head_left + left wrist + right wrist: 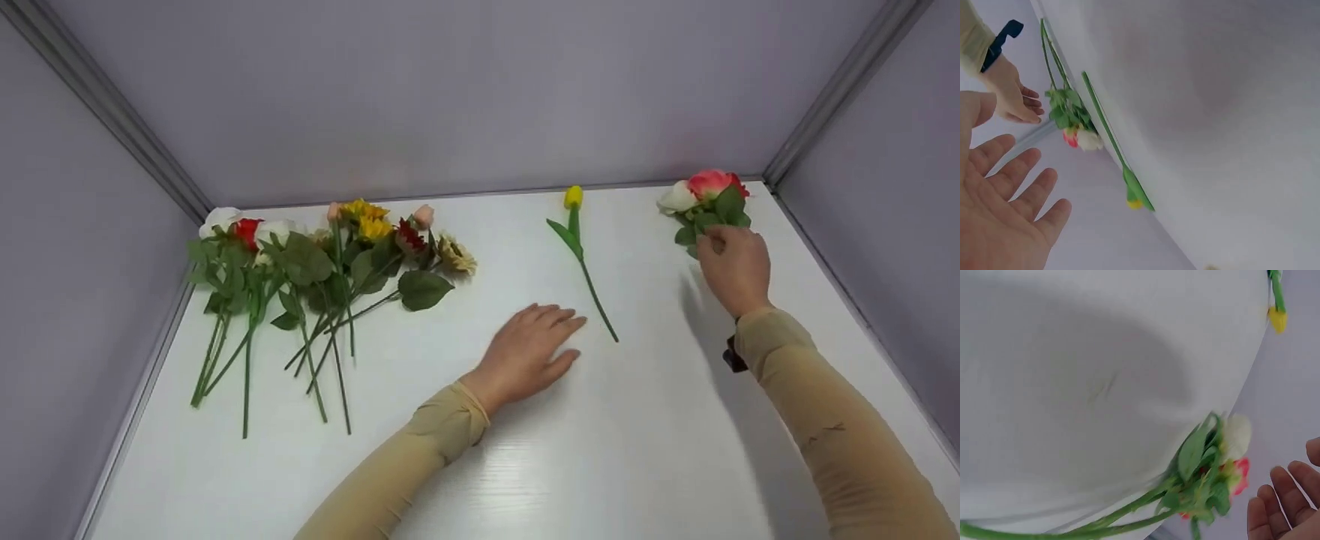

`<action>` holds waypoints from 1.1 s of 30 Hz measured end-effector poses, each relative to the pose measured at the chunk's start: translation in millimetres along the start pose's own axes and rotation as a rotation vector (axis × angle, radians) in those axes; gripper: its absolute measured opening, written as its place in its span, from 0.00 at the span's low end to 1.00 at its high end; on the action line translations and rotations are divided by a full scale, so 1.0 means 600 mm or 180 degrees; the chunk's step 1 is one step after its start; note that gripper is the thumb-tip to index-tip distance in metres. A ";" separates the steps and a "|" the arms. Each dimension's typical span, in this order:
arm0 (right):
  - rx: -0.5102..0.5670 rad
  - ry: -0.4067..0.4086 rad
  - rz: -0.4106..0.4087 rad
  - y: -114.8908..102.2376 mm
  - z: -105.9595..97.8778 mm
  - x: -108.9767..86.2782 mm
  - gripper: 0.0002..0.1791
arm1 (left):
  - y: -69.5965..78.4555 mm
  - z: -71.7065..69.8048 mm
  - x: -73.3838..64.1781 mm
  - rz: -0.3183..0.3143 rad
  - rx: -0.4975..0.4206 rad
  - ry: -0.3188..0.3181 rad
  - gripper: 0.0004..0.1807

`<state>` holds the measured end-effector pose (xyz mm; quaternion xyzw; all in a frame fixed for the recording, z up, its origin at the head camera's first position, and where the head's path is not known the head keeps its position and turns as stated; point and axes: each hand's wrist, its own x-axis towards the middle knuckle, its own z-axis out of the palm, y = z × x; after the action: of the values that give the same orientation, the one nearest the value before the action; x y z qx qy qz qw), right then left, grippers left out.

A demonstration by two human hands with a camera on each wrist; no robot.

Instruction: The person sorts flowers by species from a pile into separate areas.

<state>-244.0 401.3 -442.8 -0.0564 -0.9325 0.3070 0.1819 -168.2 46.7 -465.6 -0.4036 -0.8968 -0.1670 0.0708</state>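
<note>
My left hand (525,352) hovers palm down, fingers spread and holding nothing, close to the lower stem of a yellow tulip (574,198). That tulip lies alone on the white table (540,480), its green leaf (1134,183) showing in the left wrist view. Over at the right, my right hand (735,266) is bent above a small bunch of roses: a white rose (679,196) and a pink rose (709,182). Both wrist views show its fingers (1289,498) loosely bent beside the blooms, with nothing in them. In the head view the hand and forearm hide the bunch's stems.
Across the left side lies a row of flowers: white roses (279,229), a red rose (246,233), yellow sunflowers (373,225), a cream sunflower (455,255) and pink buds (424,217). Their stems point toward me. Grey walls (480,97) enclose the table at the back and sides.
</note>
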 end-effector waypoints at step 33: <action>-0.0229 -0.1883 -0.3203 -0.403 0.268 -0.272 0.22 | -0.377 -0.213 -0.435 -0.3757 -0.0827 -0.0856 0.20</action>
<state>-151.5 82.6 -469.1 0.4754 -0.8655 0.1537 0.0352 -165.1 -321.5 -469.1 0.1377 -0.9422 -0.2335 -0.1969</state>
